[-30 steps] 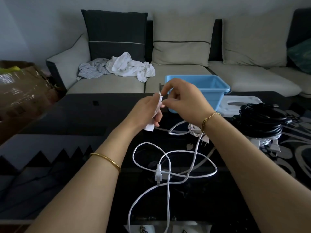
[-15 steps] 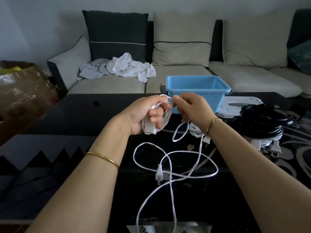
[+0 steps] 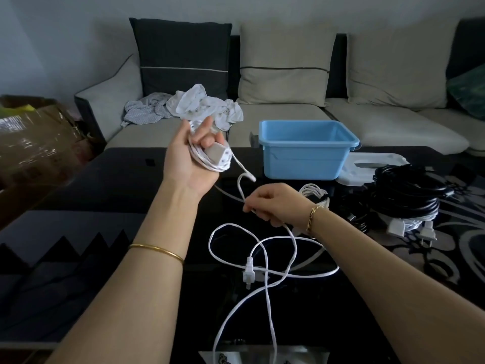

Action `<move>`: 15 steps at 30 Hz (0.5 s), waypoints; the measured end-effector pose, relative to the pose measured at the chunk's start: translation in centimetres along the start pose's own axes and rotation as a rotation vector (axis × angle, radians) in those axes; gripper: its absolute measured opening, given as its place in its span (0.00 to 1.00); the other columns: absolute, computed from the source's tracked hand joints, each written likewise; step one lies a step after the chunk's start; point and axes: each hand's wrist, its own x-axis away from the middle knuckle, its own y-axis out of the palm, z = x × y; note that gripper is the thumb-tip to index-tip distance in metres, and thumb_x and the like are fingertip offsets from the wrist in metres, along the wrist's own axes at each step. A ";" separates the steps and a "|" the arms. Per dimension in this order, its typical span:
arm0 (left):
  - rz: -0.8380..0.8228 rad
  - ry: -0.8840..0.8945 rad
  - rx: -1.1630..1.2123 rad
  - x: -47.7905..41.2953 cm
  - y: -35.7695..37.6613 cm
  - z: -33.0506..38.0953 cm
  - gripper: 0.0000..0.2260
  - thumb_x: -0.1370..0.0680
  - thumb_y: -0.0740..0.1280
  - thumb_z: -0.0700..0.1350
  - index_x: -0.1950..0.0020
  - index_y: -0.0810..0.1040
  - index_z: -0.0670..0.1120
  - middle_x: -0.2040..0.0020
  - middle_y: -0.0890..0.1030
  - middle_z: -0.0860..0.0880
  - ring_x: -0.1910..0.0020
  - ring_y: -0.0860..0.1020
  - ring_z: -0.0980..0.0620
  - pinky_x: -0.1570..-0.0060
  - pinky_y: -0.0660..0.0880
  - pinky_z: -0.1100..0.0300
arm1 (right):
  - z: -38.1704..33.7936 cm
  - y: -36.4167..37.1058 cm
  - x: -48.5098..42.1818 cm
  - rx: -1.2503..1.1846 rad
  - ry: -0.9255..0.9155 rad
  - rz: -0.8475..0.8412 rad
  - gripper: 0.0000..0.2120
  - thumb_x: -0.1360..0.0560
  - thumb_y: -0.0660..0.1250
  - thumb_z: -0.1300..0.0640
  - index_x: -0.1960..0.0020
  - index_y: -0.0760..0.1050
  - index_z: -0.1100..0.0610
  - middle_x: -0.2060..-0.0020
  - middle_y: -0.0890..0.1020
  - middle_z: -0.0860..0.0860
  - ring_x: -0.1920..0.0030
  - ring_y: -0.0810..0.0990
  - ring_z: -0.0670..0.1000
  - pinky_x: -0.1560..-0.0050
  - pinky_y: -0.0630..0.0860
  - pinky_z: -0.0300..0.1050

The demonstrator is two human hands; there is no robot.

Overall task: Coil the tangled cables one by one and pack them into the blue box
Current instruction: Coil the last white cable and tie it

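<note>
White cable (image 3: pixel 265 261) trailing toward tabletop (image 3: pixel 110 179) near edge, slack below right hand (image 3: pixel 273 203) pinching it, left hand (image 3: pixel 194 158) raised, closed around finished coils.

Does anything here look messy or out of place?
Yes: the white cable still sprawls in crossed loops over the dark table, its plug lying among them. Crumpled clothes sit on the sofa.

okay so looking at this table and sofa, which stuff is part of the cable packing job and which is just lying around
Part of the job:
white cable, partly coiled in left hand, fed by right hand
blue box
black cable bundle

Lying about:
crumpled clothes
sofa cushions
cardboard box
</note>
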 end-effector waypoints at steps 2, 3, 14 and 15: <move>0.076 0.080 -0.027 -0.5 -1.0 0.1 0.20 0.16 0.54 0.50 0.50 0.76 0.36 0.73 0.70 0.52 0.75 0.71 0.57 0.59 0.76 0.60 | -0.6 0.3 0.0 -0.012 0.026 -0.010 0.11 0.23 0.64 0.48 0.56 0.76 0.56 0.75 0.70 0.48 0.78 0.63 0.44 0.78 0.61 0.36; 0.112 0.117 -0.043 -0.8 -1.4 0.3 0.19 0.16 0.54 0.50 0.53 0.76 0.37 0.71 0.71 0.51 0.74 0.71 0.56 0.58 0.76 0.59 | -1.0 0.4 0.0 -0.020 0.042 0.001 0.12 0.23 0.64 0.47 0.55 0.73 0.56 0.75 0.70 0.48 0.79 0.63 0.44 0.79 0.60 0.36; 0.236 0.349 -0.149 -1.6 -2.8 0.9 0.14 0.17 0.57 0.50 0.57 0.71 0.42 0.68 0.74 0.50 0.72 0.73 0.55 0.59 0.79 0.58 | -3.6 1.5 1.5 0.623 -0.064 -0.315 0.15 0.25 0.64 0.53 0.68 0.76 0.58 0.79 0.72 0.44 0.75 0.70 0.40 0.67 0.64 0.35; 0.259 0.356 -0.162 -1.7 -2.8 0.8 0.13 0.17 0.57 0.49 0.56 0.71 0.42 0.68 0.75 0.49 0.73 0.74 0.55 0.58 0.79 0.57 | -4.0 1.6 1.6 0.616 -0.088 -0.309 0.16 0.25 0.64 0.53 0.69 0.75 0.59 0.78 0.72 0.45 0.75 0.69 0.41 0.68 0.64 0.35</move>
